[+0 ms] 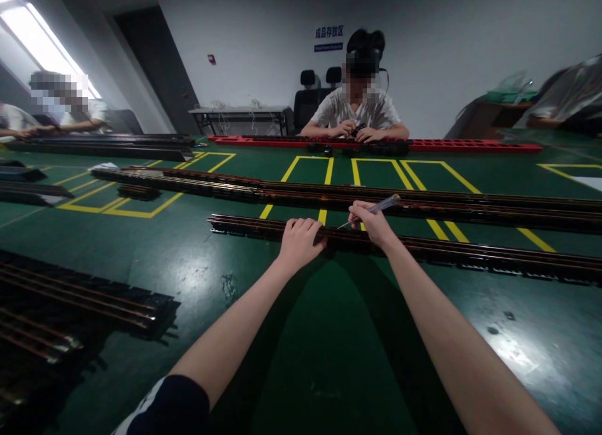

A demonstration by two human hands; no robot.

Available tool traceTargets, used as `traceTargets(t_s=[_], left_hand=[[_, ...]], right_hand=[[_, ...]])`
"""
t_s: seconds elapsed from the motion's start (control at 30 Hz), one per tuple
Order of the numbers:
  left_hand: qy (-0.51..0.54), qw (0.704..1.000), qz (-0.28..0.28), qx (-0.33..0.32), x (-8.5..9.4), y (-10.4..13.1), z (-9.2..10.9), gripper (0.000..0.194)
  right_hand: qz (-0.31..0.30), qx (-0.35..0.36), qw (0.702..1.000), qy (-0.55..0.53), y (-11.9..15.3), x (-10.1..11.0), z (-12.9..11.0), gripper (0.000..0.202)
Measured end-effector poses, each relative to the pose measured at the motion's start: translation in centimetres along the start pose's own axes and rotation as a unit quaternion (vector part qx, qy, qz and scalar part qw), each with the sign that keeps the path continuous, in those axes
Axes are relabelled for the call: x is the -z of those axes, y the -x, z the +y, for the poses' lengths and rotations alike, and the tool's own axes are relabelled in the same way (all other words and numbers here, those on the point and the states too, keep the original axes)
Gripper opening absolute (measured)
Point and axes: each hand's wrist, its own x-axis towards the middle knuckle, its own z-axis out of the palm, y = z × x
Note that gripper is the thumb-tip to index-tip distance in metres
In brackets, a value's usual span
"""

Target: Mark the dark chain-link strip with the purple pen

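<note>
A long black rail with copper-coloured strips (254,228) lies across the green table in front of me. My left hand (301,239) is closed over this rail from the near side, its fingers curled across the top and the thumb along the near edge. In my right hand (370,223) is a slim screwdriver (383,204) with a see-through handle, gripped between thumb and fingers. Its thin shaft slants down to the left, and the tip meets or nearly meets the rail between my two hands. The exact contact there is too small to make out.
Behind my rail runs a row of similar black rails (282,190). More rails (94,291) lie at the near left. Yellow tape (305,157) marks the green table (324,385). Across it, a person (360,112) works at a long red rail (470,146); others sit far left.
</note>
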Motion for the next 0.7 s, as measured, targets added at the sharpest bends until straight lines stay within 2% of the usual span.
traceTargets(t_s=[0.7], left_hand=[[0.0,1.0,-0.008,0.006,0.22,-0.01,0.17,0.028]], right_hand=[[0.0,-0.003,1.0,-0.004,-0.02,-0.04,0.11,0.033]])
